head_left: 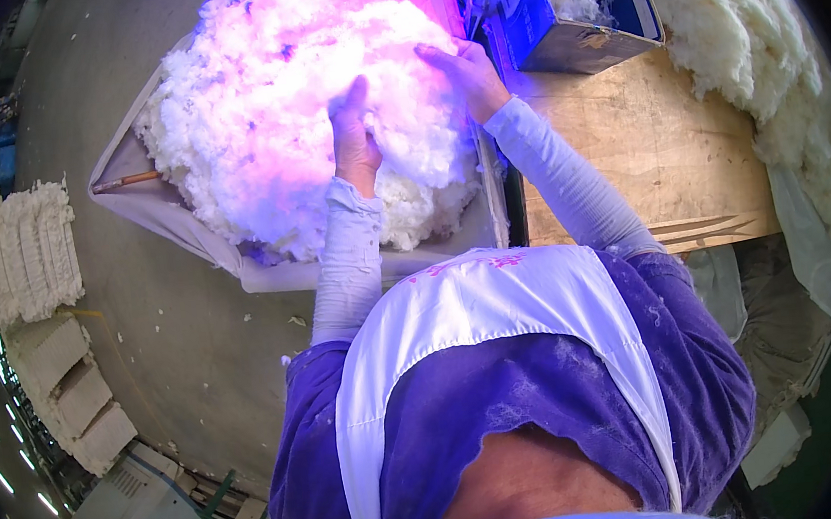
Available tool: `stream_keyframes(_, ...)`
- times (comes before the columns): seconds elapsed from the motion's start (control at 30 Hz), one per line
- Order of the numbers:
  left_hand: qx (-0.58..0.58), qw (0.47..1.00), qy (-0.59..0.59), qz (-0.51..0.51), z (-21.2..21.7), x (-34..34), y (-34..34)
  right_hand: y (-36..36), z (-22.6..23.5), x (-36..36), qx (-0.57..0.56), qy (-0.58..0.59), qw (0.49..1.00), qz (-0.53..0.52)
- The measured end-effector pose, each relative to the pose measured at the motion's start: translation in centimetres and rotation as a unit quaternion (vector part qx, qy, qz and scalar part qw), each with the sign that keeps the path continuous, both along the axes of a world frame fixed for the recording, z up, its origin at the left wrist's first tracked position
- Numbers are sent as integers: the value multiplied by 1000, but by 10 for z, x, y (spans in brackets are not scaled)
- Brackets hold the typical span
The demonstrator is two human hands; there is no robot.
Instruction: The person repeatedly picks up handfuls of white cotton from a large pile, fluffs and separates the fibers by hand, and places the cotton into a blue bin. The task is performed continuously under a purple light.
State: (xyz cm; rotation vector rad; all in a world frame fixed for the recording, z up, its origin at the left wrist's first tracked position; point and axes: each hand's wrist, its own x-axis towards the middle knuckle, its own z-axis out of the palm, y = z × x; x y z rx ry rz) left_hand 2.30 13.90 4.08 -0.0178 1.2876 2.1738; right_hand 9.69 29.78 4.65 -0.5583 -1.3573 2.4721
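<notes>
A big heap of loose white fibre fluff (270,93) fills a cloth-lined bin (192,226) in front of me, lit pink and violet. Between my hands lies a thick fluffy clump of fibre (413,125). My left hand (356,143) grips its near left side, thumb on top and pointing away; the other fingers are mostly sunk in the fluff. On the right side my right hand (473,79) holds the clump too, its thumb stretched leftward over it and the remaining fingers largely hidden. Pale sleeve covers reach both wrists.
At the bin's right stands a wooden board table (645,147). It bears a blue cardboard box (554,31) with fluff inside. More white batting (743,28) is piled at far right. Stacked fibre slabs (15,258) sit on the left. A wooden stick (128,180) pokes from the bin's left corner.
</notes>
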Motion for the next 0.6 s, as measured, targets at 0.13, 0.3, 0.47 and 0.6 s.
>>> stream_keyframes(0.13,-9,992,-122,36,-5,5,5,-2,-1,2,-41,-8,999,13)
stream_keyframes(0.3,118,976,-181,-17,-2,-3,-10,2,-7,2,-160,-26,987,10)
stream_keyframes(0.47,149,970,-180,-70,-6,1,-13,-6,-23,1,-76,-90,993,6)
stream_keyframes(0.6,226,918,-283,-159,-31,5,-4,-15,-38,3,-9,-162,986,45)
